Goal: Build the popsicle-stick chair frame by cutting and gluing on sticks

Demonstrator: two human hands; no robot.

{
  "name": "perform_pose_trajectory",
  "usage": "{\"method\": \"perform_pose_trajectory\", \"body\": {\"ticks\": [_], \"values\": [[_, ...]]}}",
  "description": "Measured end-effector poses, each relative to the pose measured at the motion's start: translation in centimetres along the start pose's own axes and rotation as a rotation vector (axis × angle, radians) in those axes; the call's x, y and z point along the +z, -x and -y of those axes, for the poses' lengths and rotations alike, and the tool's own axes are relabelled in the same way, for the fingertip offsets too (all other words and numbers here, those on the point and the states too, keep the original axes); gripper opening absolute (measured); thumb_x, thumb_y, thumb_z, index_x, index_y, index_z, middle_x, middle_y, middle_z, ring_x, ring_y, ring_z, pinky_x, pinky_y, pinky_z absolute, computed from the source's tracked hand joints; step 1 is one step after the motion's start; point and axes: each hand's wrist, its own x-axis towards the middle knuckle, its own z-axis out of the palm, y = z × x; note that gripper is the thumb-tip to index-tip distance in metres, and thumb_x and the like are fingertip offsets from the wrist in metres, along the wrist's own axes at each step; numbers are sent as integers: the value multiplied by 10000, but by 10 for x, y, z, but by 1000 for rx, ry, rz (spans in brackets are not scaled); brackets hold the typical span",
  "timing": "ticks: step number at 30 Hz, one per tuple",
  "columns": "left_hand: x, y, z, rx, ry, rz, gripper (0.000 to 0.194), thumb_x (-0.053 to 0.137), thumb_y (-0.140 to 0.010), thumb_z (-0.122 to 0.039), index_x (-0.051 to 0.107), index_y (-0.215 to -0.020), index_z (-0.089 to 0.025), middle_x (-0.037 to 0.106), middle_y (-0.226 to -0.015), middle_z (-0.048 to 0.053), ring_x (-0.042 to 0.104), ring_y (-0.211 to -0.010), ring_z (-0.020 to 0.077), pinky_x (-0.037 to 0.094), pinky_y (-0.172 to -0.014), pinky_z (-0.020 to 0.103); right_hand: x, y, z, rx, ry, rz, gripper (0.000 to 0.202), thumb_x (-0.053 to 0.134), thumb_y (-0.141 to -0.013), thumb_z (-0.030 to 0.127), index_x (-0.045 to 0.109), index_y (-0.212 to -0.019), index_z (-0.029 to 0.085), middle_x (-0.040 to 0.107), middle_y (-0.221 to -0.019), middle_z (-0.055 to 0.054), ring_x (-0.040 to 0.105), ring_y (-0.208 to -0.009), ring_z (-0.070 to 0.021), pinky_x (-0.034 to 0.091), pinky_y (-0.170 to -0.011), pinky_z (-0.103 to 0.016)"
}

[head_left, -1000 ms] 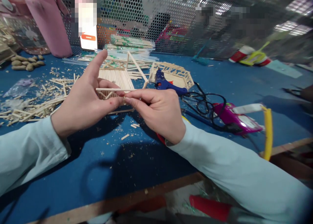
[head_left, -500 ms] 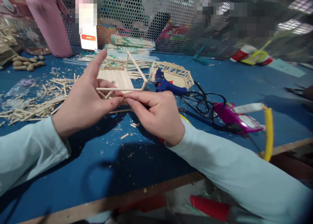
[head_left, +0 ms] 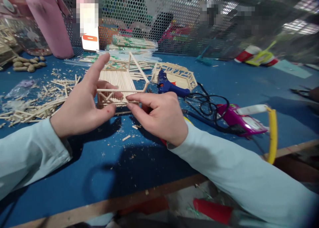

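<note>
A small model of pale wooden sticks [head_left: 117,77], with a slatted floor and a railing along its near side, stands before me. My left hand [head_left: 81,102] is round its left end, thumb in front of the near railing and some fingers behind it, with the index finger pointing up. My right hand [head_left: 161,115] pinches a short wooden stick [head_left: 125,97] at that railing between thumb and index finger; the fingertips hide part of it. Right behind my right hand lies a blue glue gun [head_left: 171,87], in front of a second stick piece [head_left: 184,73] with a latticed rim.
Loose sticks and scraps [head_left: 42,108] litter the blue table [head_left: 99,175] on the left. Peanuts [head_left: 27,64], a pink bottle [head_left: 51,22] and a lit phone [head_left: 90,32] stand farther back. Bagged sticks [head_left: 134,42] lie by the mesh panel. A purple device [head_left: 241,120] and black cords are at right.
My left thumb has drawn back left and down from the right fingertips, uncovering more of the near railing. My right hand has stayed nearly in place at the railing.
</note>
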Motion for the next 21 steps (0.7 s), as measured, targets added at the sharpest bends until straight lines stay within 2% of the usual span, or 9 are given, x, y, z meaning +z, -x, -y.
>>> {"method": "perform_pose_trajectory", "body": {"ticks": [5, 8, 13, 15, 19, 21], "values": [[3, 1, -1, -18, 6, 17, 898, 650, -719, -175, 182, -1484, -124, 691, -944, 116, 696, -828, 203, 551, -549, 239, 2, -4, 0, -18, 27, 33, 201, 584, -856, 233, 773, -919, 207, 766, -798, -9, 635, -593, -110, 400, -572, -231], [5, 1, 0, -28, 50, 20, 903, 656, -719, -145, 174, -1483, -167, 691, -933, 97, 702, -796, 193, 544, -535, 230, 1, -3, -1, -44, 51, 51, 224, 550, -886, 241, 762, -948, 206, 771, -875, -13, 677, -676, -131, 429, -616, -234], [6, 1, 2, -29, 124, -15, 953, 700, -677, -105, 198, -1477, -228, 690, -889, 45, 692, -745, 166, 537, -533, 224, -2, 0, -3, -183, 219, 80, 364, 464, -909, 175, 666, -1197, 267, 757, -1001, 9, 689, -794, -133, 437, -644, -236], [5, 0, 1, -45, 142, -22, 955, 685, -680, -101, 181, -1483, -213, 682, -884, 47, 677, -740, 159, 532, -542, 231, -2, 1, -4, -231, 297, 83, 376, 448, -913, 168, 655, -1209, 273, 760, -964, 12, 676, -787, -126, 410, -612, -235], [1, -3, 1, -67, 159, 3, 950, 648, -688, -119, 142, -1489, -179, 652, -950, 71, 646, -819, 161, 533, -612, 259, -5, -4, -6, -329, 452, 67, 328, 412, -941, 218, 708, -1074, 263, 712, -693, 6, 596, -602, -121, 266, -495, -274], [-1, -2, 1, -39, 115, 29, 939, 639, -697, -142, 135, -1488, -181, 639, -977, 75, 634, -865, 177, 537, -662, 299, -7, -7, -6, -369, 491, 97, 319, 409, -941, 221, 710, -1038, 265, 681, -637, 8, 560, -559, -116, 213, -486, -286]]}}
